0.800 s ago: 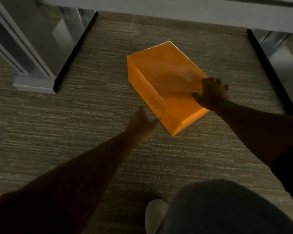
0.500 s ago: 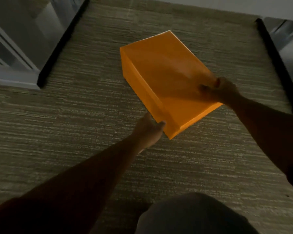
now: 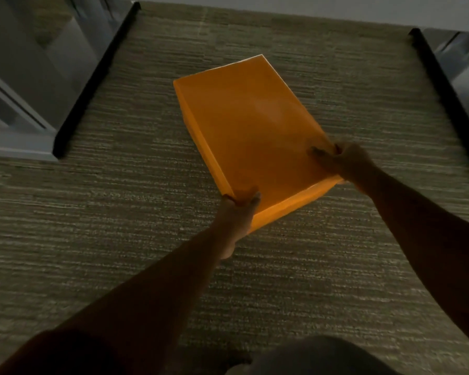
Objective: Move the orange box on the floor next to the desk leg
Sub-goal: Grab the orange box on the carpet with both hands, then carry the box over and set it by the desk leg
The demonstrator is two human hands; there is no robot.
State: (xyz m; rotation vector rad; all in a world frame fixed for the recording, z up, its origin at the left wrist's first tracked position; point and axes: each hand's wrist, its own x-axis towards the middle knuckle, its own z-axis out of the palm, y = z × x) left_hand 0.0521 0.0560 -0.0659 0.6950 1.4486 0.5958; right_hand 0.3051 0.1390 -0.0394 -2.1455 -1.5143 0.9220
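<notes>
An orange box [image 3: 251, 125] with a flat lid lies on the grey-green carpet in the middle of the view, under the desk, turned at an angle. My left hand [image 3: 240, 209] grips its near left corner, thumb on top of the lid. My right hand [image 3: 341, 161] holds its near right corner, fingers over the lid edge. The grey desk leg [image 3: 22, 143] with a black foot strip [image 3: 95, 82] stands at the left, well apart from the box.
A second black foot strip [image 3: 444, 90] of the desk frame runs along the right. The pale desk edge [image 3: 309, 9] crosses the top. My knee [image 3: 317, 358] is at the bottom. Open carpet [image 3: 92, 226] lies between the box and the left leg.
My left hand has reached forward from the carpet and closed on the box's near left corner. My right hand has slid to the near right corner. The view has moved closer.
</notes>
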